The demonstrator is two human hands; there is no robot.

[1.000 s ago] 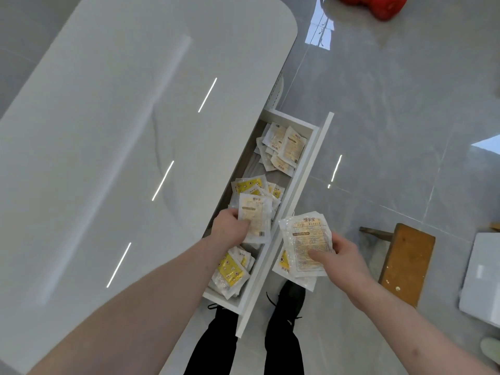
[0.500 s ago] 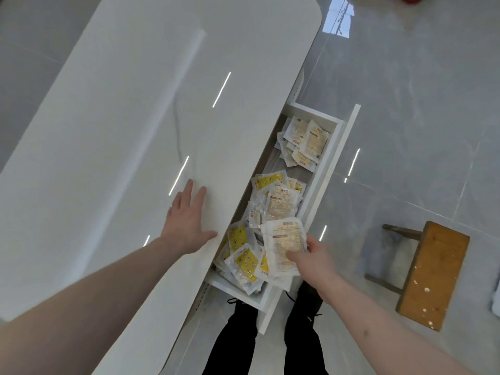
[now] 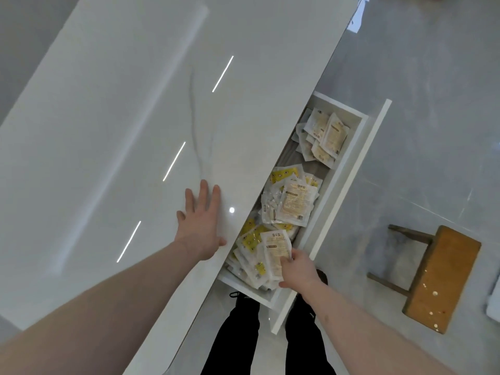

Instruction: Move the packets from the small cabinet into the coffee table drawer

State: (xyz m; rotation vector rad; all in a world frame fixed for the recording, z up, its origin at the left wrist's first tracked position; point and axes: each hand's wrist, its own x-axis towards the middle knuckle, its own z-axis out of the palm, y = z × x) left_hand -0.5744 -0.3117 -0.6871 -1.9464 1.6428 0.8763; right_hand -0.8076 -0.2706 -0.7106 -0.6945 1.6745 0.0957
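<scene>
Since a moment earlier, the right hand [image 3: 297,269] had carried its clear plastic packets with pale printed labels [image 3: 276,251] over the white front panel and down into the open white coffee table drawer [image 3: 349,169], at five o'clock from the left hand [image 3: 201,224]. Its fingers were curled round the packets, pressing them onto the yellow-labelled pile [image 3: 253,239] at the near end. The left hand lay flat, fingers straight and spread, on the glossy white tabletop [image 3: 121,125] beside the drawer's edge. More pale packets [image 3: 323,135] lay at the far end, toward one o'clock. A brown wooden stool [image 3: 438,280] stood on the grey floor at three o'clock.
</scene>
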